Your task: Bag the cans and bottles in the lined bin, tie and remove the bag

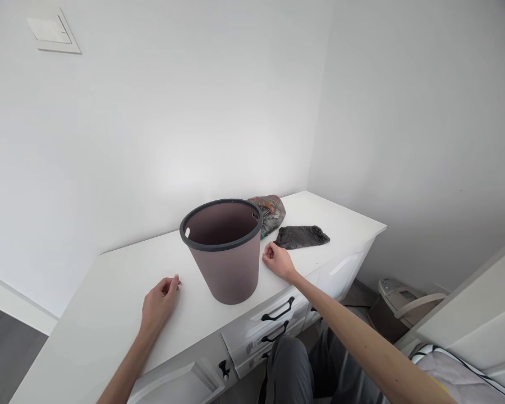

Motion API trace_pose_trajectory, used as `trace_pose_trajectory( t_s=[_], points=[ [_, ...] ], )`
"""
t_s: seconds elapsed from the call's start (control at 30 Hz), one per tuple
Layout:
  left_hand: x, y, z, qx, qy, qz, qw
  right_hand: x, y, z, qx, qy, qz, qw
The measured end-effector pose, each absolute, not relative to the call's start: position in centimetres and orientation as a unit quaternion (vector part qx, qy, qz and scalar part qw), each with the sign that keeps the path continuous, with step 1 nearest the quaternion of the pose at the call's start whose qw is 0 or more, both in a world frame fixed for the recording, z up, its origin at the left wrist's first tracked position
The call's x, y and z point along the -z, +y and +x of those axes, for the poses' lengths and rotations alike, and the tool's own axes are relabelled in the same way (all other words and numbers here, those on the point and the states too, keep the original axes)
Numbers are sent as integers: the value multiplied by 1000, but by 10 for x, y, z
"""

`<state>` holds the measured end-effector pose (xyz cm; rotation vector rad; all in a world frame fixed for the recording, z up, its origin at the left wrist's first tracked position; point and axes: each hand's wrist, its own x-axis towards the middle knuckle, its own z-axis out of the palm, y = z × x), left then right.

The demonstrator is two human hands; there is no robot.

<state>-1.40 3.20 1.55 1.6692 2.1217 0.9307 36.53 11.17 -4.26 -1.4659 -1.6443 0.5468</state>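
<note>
A mauve trash can [229, 264] with a dark rim and side handle holes stands upright on the white cabinet top. My left hand [160, 300] rests on the surface to its left, fingers curled in, with nothing visible in them. On the other side, my right hand [278, 261] lies loosely closed on the cabinet top, apart from the can. Just beyond that hand is a flat, folded black plastic bag [303, 237]. Partly hidden behind the can sits a filled translucent bag [273, 213]; its contents cannot be made out clearly.
The white cabinet [88, 320] stands against the wall, with black drawer handles [278, 310] at its front. My knees [290, 365] are close below it. A beige and brown appliance with a handle [404, 306] stands on the floor at right. A light switch [53, 31] is on the wall.
</note>
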Motion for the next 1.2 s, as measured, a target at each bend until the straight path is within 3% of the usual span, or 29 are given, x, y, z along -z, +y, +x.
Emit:
trace_pose_trajectory(
  t_s=[1.2],
  points=[
    [-21,49,-16,-265,774,559,133,37,114,365,-244,-645,-588,423]
  ],
)
